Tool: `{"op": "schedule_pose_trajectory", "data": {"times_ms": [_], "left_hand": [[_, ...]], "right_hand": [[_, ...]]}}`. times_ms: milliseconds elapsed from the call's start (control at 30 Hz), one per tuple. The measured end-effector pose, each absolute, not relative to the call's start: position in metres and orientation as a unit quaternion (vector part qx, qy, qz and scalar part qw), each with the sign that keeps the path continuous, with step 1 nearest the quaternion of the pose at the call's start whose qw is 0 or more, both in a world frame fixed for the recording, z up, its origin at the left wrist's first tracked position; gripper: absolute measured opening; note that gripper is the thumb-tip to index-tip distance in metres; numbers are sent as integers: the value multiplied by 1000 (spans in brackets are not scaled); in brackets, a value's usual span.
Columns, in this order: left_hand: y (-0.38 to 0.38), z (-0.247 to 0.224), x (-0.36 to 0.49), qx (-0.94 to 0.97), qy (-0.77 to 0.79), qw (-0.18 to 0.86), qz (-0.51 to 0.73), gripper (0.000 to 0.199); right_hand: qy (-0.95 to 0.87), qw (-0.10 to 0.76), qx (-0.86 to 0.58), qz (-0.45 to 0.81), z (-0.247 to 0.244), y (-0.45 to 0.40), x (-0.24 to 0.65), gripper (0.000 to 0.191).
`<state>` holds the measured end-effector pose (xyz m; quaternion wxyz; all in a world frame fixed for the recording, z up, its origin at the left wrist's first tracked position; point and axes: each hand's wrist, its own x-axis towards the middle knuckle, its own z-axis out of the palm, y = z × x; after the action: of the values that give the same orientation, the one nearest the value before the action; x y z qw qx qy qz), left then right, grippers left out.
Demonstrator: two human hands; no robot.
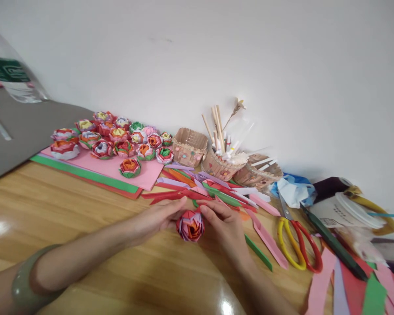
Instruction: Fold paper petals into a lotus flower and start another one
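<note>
A folded paper flower (pixel 190 226) in red, purple and orange is held between both hands above the wooden table (pixel 118 258). My left hand (pixel 157 218) grips its left side, with the fingers partly hidden behind it. On the flower's upper right edge, the thumb and fingers of my right hand (pixel 221 223) are pressed together. Just behind the hands lie folded paper strips (pixel 216 190) in red, green, purple, pink and white. Several finished paper flowers (pixel 130 168) rest on pink paper sheets (pixel 147 173) at the left.
Three woven-looking baskets (pixel 188 148) stand along the wall, one holding sticks and pens. Scissors (pixel 297 245), a dark green cutter (pixel 336 245), a white-lidded tub (pixel 344 210) and paper scraps (pixel 351 284) lie at the right. A grey mat (pixel 36 127) spans the far left.
</note>
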<state>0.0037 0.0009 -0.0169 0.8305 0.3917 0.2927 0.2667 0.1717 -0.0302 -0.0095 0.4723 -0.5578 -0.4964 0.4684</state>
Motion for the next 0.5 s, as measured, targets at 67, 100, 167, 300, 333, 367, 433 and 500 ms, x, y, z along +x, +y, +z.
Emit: {"op": "schedule_pose_trajectory", "data": {"times_ms": [67, 100, 167, 300, 333, 367, 433, 500], "left_hand": [[3, -18, 5, 454, 327, 787, 260, 34], [3, -18, 5, 482, 338, 766, 257, 31], [3, -19, 6, 526, 340, 735, 259, 24], [1, -20, 8, 568, 335, 700, 276, 23], [0, -20, 8, 568, 342, 696, 277, 22], [0, -20, 8, 563, 351, 695, 279, 20], [0, -19, 7, 545, 373, 698, 278, 16], [1, -16, 6, 514, 390, 715, 270, 13]], "right_hand": [[-520, 465, -556, 451, -11, -31, 170, 17], [-533, 460, -558, 438, -11, -32, 168, 16], [-561, 448, -567, 404, -12, -35, 166, 14], [-614, 414, -586, 329, -16, -39, 165, 16], [-620, 409, -590, 316, -16, -40, 166, 15], [-624, 404, -595, 307, -17, -40, 166, 15], [-619, 394, -609, 301, -19, -41, 167, 15], [-597, 394, -617, 329, -20, -40, 167, 19]]}}
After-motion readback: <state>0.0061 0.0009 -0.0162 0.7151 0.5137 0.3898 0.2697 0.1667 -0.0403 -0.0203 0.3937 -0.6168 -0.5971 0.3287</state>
